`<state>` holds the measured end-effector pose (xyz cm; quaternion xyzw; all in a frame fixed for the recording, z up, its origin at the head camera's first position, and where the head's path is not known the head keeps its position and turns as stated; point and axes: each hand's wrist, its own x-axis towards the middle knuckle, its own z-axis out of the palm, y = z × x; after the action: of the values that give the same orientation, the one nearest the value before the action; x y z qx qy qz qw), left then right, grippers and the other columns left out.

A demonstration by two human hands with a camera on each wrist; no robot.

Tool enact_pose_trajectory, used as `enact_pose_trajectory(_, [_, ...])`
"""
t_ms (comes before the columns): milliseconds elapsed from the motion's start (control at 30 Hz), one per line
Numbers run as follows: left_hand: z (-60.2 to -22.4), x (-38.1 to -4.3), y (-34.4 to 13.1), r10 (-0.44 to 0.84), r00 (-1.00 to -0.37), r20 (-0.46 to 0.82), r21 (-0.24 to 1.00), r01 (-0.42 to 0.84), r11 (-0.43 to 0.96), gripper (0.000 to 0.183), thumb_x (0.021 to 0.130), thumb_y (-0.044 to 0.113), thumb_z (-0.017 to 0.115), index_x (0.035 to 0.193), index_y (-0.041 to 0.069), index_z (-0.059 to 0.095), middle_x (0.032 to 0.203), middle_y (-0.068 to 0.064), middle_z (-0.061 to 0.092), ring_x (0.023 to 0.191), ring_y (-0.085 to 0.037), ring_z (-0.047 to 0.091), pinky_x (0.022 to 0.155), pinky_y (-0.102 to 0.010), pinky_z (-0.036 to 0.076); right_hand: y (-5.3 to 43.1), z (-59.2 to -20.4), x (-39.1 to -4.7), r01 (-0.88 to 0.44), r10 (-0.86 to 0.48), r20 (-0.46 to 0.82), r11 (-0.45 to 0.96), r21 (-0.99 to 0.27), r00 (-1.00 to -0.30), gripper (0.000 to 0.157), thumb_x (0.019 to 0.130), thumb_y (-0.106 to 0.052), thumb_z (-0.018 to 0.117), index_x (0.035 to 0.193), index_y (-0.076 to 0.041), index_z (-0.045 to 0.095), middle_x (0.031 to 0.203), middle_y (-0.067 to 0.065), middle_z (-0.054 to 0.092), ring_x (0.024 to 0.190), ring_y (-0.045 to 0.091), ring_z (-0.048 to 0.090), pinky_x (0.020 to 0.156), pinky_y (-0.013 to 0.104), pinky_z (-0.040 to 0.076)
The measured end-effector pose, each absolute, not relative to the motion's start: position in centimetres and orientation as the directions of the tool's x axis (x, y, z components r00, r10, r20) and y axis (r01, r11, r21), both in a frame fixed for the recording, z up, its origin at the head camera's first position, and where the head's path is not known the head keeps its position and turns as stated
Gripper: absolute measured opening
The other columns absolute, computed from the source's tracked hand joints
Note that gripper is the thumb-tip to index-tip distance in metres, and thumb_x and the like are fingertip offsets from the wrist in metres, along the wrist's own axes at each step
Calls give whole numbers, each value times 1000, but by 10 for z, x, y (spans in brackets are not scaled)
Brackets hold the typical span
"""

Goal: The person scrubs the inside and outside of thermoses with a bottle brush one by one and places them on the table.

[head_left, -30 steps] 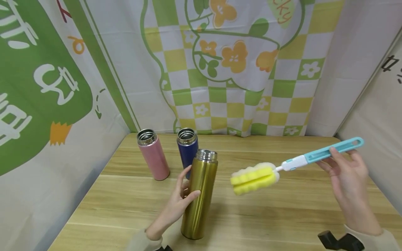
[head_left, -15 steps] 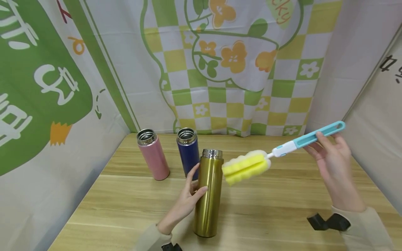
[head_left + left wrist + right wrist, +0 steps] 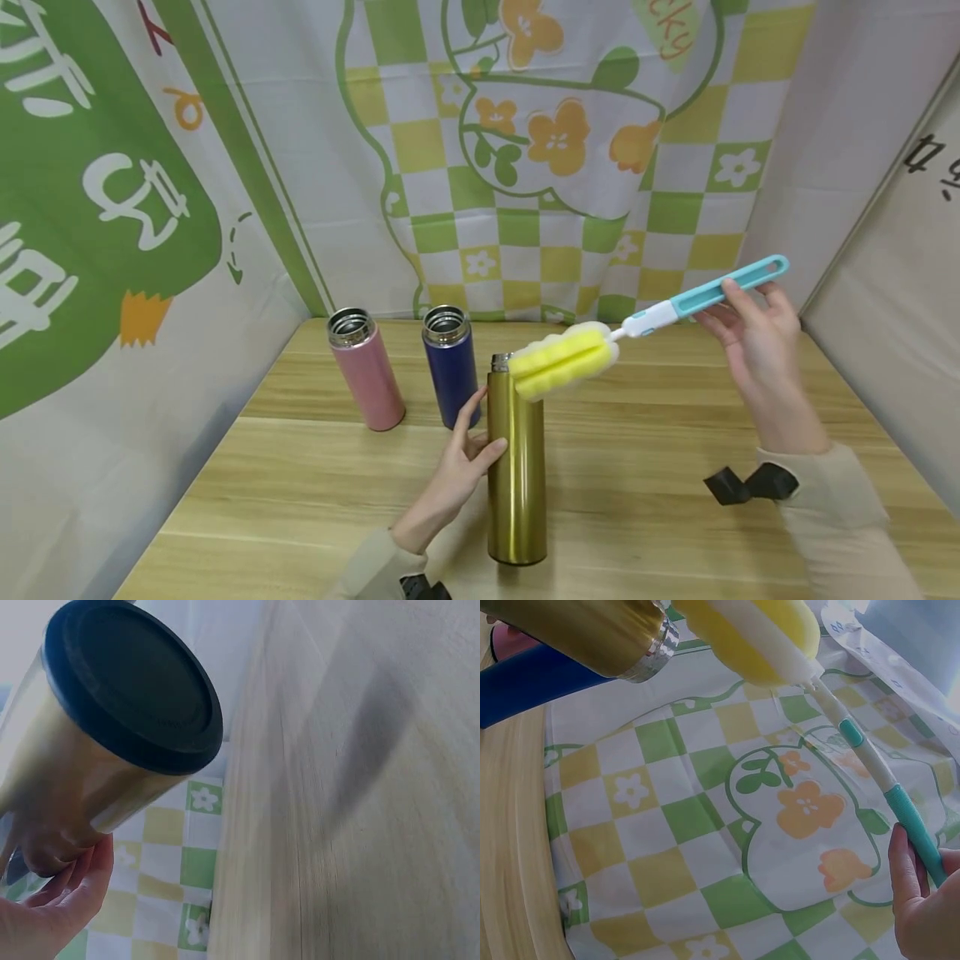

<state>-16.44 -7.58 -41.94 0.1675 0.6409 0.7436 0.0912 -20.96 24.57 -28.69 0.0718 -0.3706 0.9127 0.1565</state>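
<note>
My left hand (image 3: 453,479) grips a tall gold thermos bottle (image 3: 517,475) around its side. The bottle's black base (image 3: 135,682) shows in the left wrist view, lifted off the table. In my right hand (image 3: 761,358) is a bottle brush, held by its turquoise handle (image 3: 727,290). Its yellow and white sponge head (image 3: 562,360) hides part of the bottle's steel mouth in the head view. Seen from the right wrist, a gap separates the sponge from the open steel mouth (image 3: 656,652).
A pink bottle (image 3: 367,371) and a dark blue bottle (image 3: 450,367) stand uncapped on the wooden table (image 3: 285,500), left of the gold one. A checkered, flower-printed curtain (image 3: 525,208) hangs behind the table's back edge.
The brush has moved left and upward, its sponge now overlapping the gold bottle's mouth in the head view. The gold bottle has shifted right and become more upright in my left hand.
</note>
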Motion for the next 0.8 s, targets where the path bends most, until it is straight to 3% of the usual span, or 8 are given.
enact_pose_trajectory(400, [-420, -172, -72, 279, -954, 111, 982, 62, -179, 69, 88, 12, 54, 141, 24, 13, 114, -33, 48, 96, -21, 57, 75, -37, 48, 241, -285, -214, -310, 200, 237, -624, -718, -951, 31, 77, 1, 63, 102, -4, 45, 80, 11, 61, 68, 21, 62, 69, 31, 51])
enact_pose_trajectory(600, [-416, -175, -72, 275, -955, 109, 982, 61, -177, 68, 88, 12, 54, 140, 26, 13, 118, -33, 47, 97, -25, 57, 73, -39, 49, 241, -287, -213, -269, 137, 236, -607, -748, -962, 30, 79, 2, 60, 103, -4, 43, 79, 12, 62, 67, 21, 63, 67, 31, 52])
enact_pose_trajectory(800, [-413, -178, -72, 260, -957, 128, 979, 80, -187, 68, 88, 11, 54, 141, 24, 13, 114, -33, 49, 93, -20, 58, 70, -38, 50, 239, -290, -212, -219, 26, 247, -562, -798, -969, 29, 82, 1, 58, 105, -3, 41, 81, 12, 63, 70, 22, 64, 70, 33, 51])
